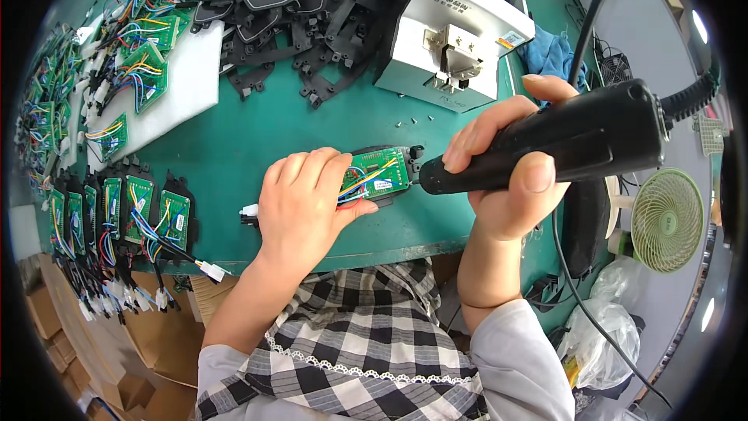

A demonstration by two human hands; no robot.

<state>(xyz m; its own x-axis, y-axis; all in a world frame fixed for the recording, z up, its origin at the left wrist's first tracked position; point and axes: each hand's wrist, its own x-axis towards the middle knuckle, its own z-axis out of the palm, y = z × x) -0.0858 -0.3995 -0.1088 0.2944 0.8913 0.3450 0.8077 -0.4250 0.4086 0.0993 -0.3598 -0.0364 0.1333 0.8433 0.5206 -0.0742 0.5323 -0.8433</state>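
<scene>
My left hand (pixel 300 195) is closed around a green circuit board (pixel 394 170) seated on a black plastic frame (pixel 417 153), pressing it to the green work surface. Thumb and fingers lie over the board's left part and its coloured wires. A white connector (pixel 249 210) pokes out beside that hand's left edge. My right hand (pixel 502 214) grips a thick black electric screwdriver (pixel 576 136), held nearly level with its narrow end at the right end of the frame. Whether the bit touches a screw is too small to tell.
A white screw feeder (pixel 444 39) stands at the back, a few loose screws before it. Black plastic frames (pixel 273 8) are heaped to its left. Wired boards rest on white foam (pixel 191 70); assembled units (pixel 140 206) line the left front edge. A green fan (pixel 666 220) is at right.
</scene>
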